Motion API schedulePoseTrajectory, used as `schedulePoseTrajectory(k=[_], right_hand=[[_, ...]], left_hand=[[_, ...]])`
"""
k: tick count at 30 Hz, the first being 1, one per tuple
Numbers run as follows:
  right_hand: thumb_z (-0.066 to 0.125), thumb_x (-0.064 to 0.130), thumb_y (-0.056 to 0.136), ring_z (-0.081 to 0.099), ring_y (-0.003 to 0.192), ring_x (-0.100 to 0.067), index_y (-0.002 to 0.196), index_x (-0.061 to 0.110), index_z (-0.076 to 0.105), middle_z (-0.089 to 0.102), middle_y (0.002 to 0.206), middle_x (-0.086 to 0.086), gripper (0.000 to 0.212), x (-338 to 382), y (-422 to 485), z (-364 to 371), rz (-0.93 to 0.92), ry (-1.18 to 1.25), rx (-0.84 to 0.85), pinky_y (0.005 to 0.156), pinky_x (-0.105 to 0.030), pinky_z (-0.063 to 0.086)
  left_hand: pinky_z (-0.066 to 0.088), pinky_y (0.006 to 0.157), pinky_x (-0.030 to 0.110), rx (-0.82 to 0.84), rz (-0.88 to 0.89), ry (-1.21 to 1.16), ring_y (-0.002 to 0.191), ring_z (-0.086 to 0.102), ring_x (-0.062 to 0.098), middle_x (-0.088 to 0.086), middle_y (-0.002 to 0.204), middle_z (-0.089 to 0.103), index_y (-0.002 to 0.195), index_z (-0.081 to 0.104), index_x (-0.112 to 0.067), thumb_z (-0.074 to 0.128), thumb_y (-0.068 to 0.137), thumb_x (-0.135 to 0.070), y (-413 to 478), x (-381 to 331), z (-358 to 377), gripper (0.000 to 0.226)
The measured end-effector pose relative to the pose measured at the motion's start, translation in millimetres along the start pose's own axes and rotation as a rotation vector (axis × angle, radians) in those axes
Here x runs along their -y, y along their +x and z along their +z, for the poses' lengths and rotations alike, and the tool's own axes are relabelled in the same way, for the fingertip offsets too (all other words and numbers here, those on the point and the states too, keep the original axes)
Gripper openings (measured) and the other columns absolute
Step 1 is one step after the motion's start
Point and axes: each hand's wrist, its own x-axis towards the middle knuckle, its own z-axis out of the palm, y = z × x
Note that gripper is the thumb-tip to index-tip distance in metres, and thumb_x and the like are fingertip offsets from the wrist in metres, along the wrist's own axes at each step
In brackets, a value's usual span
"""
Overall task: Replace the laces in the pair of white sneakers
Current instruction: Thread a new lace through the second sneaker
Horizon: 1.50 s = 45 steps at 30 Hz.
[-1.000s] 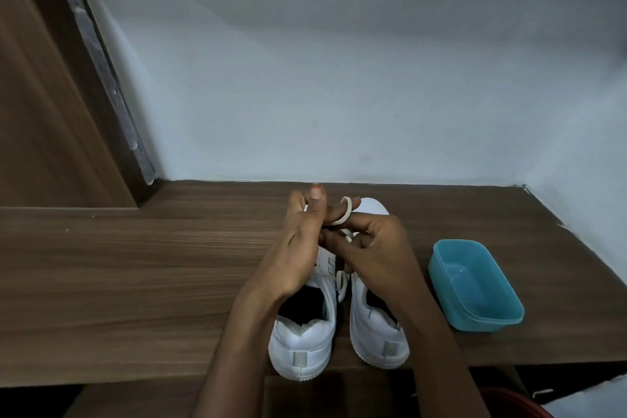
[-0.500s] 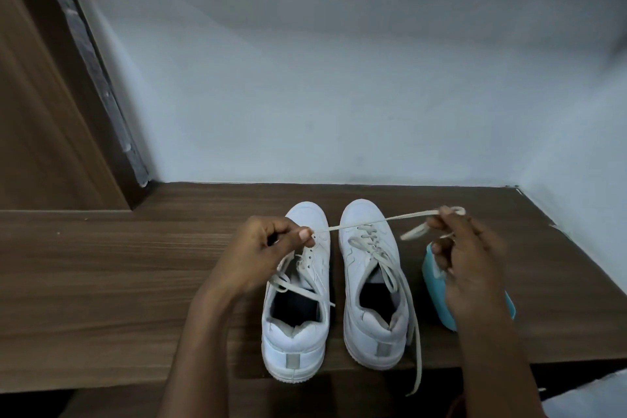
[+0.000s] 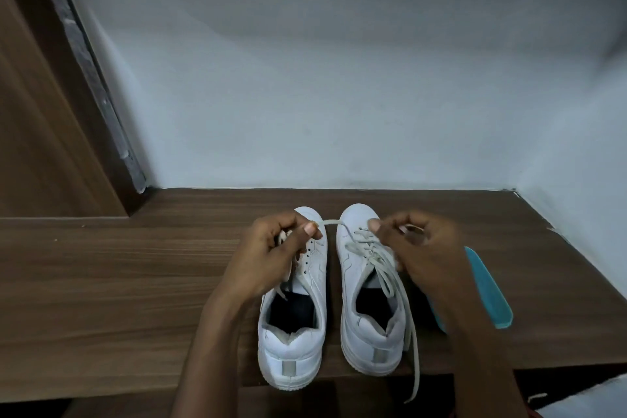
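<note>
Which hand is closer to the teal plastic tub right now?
Right. The right hand hovers beside the teal plastic tub, its wrist overlapping it; the left hand pinches a white lace over the left white sneaker, farther away.

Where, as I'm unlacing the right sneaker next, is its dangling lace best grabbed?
Pinch the dangling lace near its free tip, coming from the near side. There it hangs off the table edge beside the right sneaker heel, clear of everything; higher up it is woven through crossings.
</note>
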Motion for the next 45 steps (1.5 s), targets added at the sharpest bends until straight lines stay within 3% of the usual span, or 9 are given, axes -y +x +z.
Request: schedulePoseTrajectory(k=[4, 7, 10, 22, 28, 31, 36, 41, 45], right_hand=[[0.079, 0.026, 0.085, 0.062, 0.047, -0.017, 0.123, 0.031, 0.07, 0.074, 0.096, 0.022, 0.04, 6, -6, 31, -0.114, -0.067, 0.284, 0.051, -0.026, 0.051], [0.073, 0.021, 0.091, 0.057, 0.039, -0.013, 0.1, 0.018, 0.078, 0.073, 0.072, 0.008, 0.011, -1, -6, 40, -0.171, -0.13, 0.271, 0.046, -0.024, 0.047], [0.072, 0.021, 0.092, 0.052, 0.04, -0.011, 0.086, 0.018, 0.078, 0.073, 0.069, -0.001, 0.009, -6, -1, 34, -0.163, -0.088, 0.135, 0.045, -0.024, 0.046], [0.081, 0.012, 0.082, 0.058, 0.05, -0.007, 0.09, 0.016, 0.081, 0.076, 0.074, 0.006, 0.01, -14, 4, 7, -0.075, 0.03, 0.007, 0.049, -0.021, 0.046], [0.082, 0.016, 0.08, 0.052, 0.048, -0.011, 0.092, 0.022, 0.082, 0.077, 0.077, -0.002, 0.013, -29, 6, -6, 0.015, 0.05, -0.097, 0.053, -0.028, 0.046], [0.082, 0.02, 0.081, 0.053, 0.051, -0.011, 0.091, 0.024, 0.081, 0.077, 0.078, -0.001, 0.011, -36, 8, -9, 0.07, 0.045, -0.22, 0.057, -0.03, 0.048], [0.081, 0.017, 0.082, 0.045, 0.04, -0.003, 0.094, 0.018, 0.079, 0.076, 0.075, -0.003, 0.012, -37, 10, -20, 0.133, 0.144, -0.36, 0.042, -0.014, 0.041], [0.08, 0.014, 0.082, 0.051, 0.049, -0.011, 0.091, 0.022, 0.081, 0.075, 0.075, -0.005, 0.012, -23, 5, -14, 0.054, 0.063, -0.131, 0.053, -0.027, 0.046], [0.077, 0.007, 0.083, 0.056, 0.065, -0.026, 0.087, 0.019, 0.083, 0.078, 0.086, -0.005, 0.014, -2, -4, -13, -0.012, 0.066, 0.323, 0.053, -0.023, 0.047]], left_hand=[[0.036, 0.051, 0.027, 0.13, 0.038, -0.037, 0.05, 0.041, 0.012, -0.007, 0.061, 0.053, 0.089, 0.072, -0.017, 0.058, 0.099, -0.031, 1, -7, 9, 0.022], [0.04, 0.051, 0.027, 0.084, 0.027, -0.095, 0.051, 0.045, 0.01, -0.002, 0.065, 0.058, 0.092, 0.068, -0.014, 0.061, 0.097, -0.03, 1, -5, 8, 0.018], [0.039, 0.05, 0.019, 0.033, -0.021, -0.136, 0.053, 0.044, 0.007, -0.004, 0.07, 0.057, 0.096, 0.067, -0.012, 0.064, 0.096, -0.02, 1, 1, 2, 0.009], [0.028, 0.039, 0.019, -0.227, -0.167, -0.237, 0.04, 0.033, 0.015, 0.018, 0.081, 0.075, 0.097, 0.069, -0.006, 0.058, 0.1, -0.019, 4, 11, -5, 0.017], [0.031, 0.047, 0.024, -0.302, -0.154, -0.066, 0.039, 0.04, 0.003, 0.008, 0.068, 0.073, 0.085, 0.073, -0.009, 0.06, 0.099, -0.025, 3, 16, -12, 0.024], [0.043, 0.056, 0.035, -0.377, -0.163, 0.118, 0.051, 0.057, 0.02, -0.001, 0.059, 0.07, 0.076, 0.071, -0.018, 0.062, 0.098, -0.025, 1, 24, -18, 0.025], [0.037, 0.057, 0.026, -0.552, -0.254, 0.478, 0.063, 0.061, 0.006, -0.012, 0.059, 0.067, 0.073, 0.066, -0.023, 0.058, 0.099, -0.029, -5, 33, -34, 0.029], [0.046, 0.063, 0.035, -0.469, -0.225, 0.624, 0.066, 0.063, 0.02, -0.007, 0.066, 0.068, 0.066, 0.062, -0.019, 0.06, 0.098, -0.027, -6, 42, -32, 0.033], [0.046, 0.062, 0.03, -0.228, -0.133, 0.147, 0.056, 0.055, 0.011, -0.005, 0.064, 0.07, 0.078, 0.067, -0.016, 0.057, 0.101, -0.018, 1, 26, -29, 0.025]])
